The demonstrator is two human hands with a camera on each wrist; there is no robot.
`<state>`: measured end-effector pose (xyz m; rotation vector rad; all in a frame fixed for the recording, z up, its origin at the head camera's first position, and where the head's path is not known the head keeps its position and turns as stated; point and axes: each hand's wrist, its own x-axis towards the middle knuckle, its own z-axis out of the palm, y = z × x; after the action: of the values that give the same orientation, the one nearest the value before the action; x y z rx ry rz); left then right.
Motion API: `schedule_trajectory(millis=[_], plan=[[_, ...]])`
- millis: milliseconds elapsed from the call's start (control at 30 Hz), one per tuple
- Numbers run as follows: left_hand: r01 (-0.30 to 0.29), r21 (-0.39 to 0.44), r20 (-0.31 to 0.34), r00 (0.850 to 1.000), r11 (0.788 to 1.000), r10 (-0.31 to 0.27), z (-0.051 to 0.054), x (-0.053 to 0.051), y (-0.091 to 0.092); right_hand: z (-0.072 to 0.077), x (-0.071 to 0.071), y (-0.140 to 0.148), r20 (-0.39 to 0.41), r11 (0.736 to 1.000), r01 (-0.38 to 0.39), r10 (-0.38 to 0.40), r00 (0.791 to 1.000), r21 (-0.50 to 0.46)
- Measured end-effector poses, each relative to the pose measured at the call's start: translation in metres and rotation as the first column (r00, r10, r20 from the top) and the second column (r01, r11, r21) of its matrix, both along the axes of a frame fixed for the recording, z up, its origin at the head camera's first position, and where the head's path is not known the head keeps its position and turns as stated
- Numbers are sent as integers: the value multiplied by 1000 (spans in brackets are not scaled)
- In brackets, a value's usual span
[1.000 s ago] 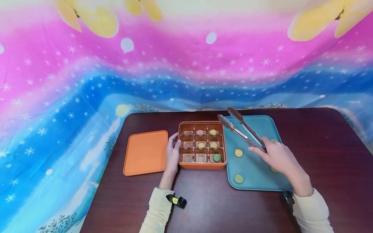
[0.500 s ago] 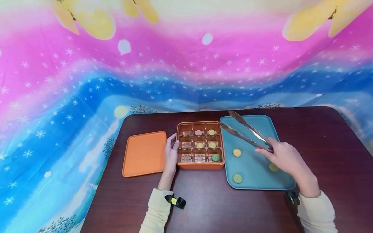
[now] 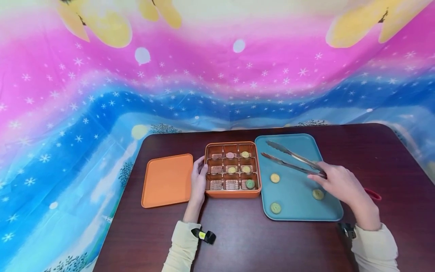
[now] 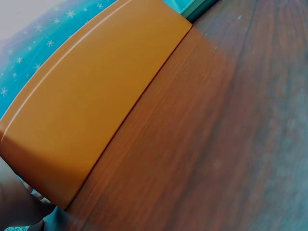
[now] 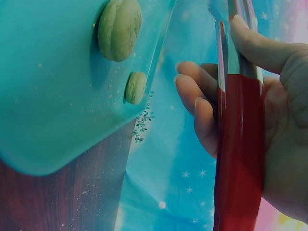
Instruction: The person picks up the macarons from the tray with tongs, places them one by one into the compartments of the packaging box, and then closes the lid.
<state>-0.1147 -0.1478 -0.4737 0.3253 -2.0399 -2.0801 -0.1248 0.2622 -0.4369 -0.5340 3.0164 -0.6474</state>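
Right hand: fingers grasping red-handled tongs, tips apart over blue tray. Left hand: fingers relaxed, touching left wall of orange box. Box on worktop, just beside tray; several macarons inside, more on tray.

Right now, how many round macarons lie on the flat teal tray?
4: a yellow macaron at left, a green macaron at the near-left corner, a yellowish macaron at right, and a fourth macaron beyond it, mostly hidden in the head view by the right hand.
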Motion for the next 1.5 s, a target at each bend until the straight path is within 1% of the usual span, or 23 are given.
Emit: schedule_trajectory(millis=[133, 300, 533, 600, 733, 867, 967, 1033, 1100, 1200, 1267, 1367, 1500], plan=[[10, -4, -11, 1000, 1000, -11, 2, 1, 0, 0, -1, 2, 24, 1000, 5, -6, 1000, 12], [23, 15, -5, 1000, 1000, -23, 4, 0, -1, 0, -2, 5, 43, 1000, 5, -6, 999, 13], [19, 23, 15, 1000, 1000, -19, 1, 0, -2, -2, -1, 12, 13, 999, -24, 24, 1000, 25], [17, 30, 9, 1000, 999, -17, 1, 0, -2, -2, -1, 14, -1, 999, -36, 36, 999, 30], [10, 29, 3, 1000, 1000, -10, 2, 0, -1, 0, 0, 16, -27, 999, -35, 36, 999, 36], [3, 32, 16, 1000, 999, -4, 2, 1, -1, -1, 0, 17, -20, 1000, -15, 15, 1000, 26], [5, 31, 22, 1000, 1000, -5, 2, 2, -1, -1, 1, 20, 2, 1000, 18, -18, 1000, 3], [6, 28, 21, 1000, 1000, -6, 2, 1, -1, -2, 2, 23, 0, 999, 43, -43, 999, -16], [3, 25, 24, 1000, 1000, -3, -4, -2, -2, -1, 3, 26, -7, 997, 70, -71, 997, -35], [-7, 29, 17, 1000, 1000, 6, -19, -10, -4, 0, 3, 31, -26, 993, 109, -110, 994, -45], [-7, 20, 5, 1000, 1000, 6, -28, -14, -6, 1, 4, 34, -15, 989, 140, -141, 990, -43], [3, 11, -5, 1000, 1000, -3, -34, -15, -7, 2, 5, 40, 5, 984, 176, -176, 984, -28], [3, 11, 3, 1000, 1000, -3, -36, -12, -8, 3, 7, 48, 5, 981, 193, -193, 981, -29]])
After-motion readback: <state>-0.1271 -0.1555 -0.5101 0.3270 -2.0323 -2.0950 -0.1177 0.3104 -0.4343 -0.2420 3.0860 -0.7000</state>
